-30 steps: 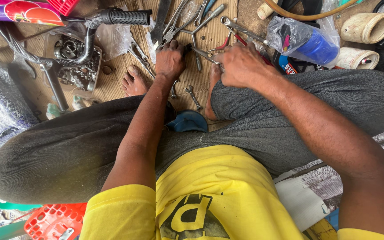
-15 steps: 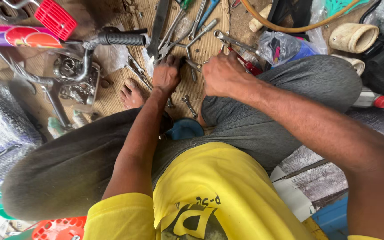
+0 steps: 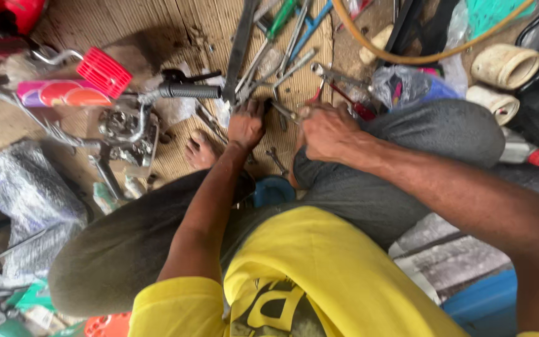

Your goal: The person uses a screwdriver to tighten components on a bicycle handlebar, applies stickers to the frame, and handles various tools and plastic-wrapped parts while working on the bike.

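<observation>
I sit cross-legged in grey trousers and a yellow shirt over a woven mat (image 3: 182, 25). My left hand (image 3: 246, 125) reaches down into a pile of metal hand tools (image 3: 269, 62), its fingers curled on a small dark part among them. Close beside it, my right hand (image 3: 329, 131) is closed around a slim metal tool (image 3: 285, 112) that points toward the left hand. The fingertips of both hands are partly hidden. A small wrench (image 3: 277, 160) lies on the mat just below the hands, and my bare foot (image 3: 199, 153) rests to the left.
A bicycle handlebar with a black grip (image 3: 188, 91) and a metal gear assembly (image 3: 123, 134) lie at the left, by a red plastic piece (image 3: 102, 72). A plastic bag (image 3: 407, 87), a yellow hose (image 3: 407, 57), pale rolls (image 3: 506, 65) and a blue lid (image 3: 272, 190) surround me.
The view has tilted and slid so the hands sit lower in the picture. Both hands stay together at the tool pile, with the right hand's tool still at the left hand's fingers.
</observation>
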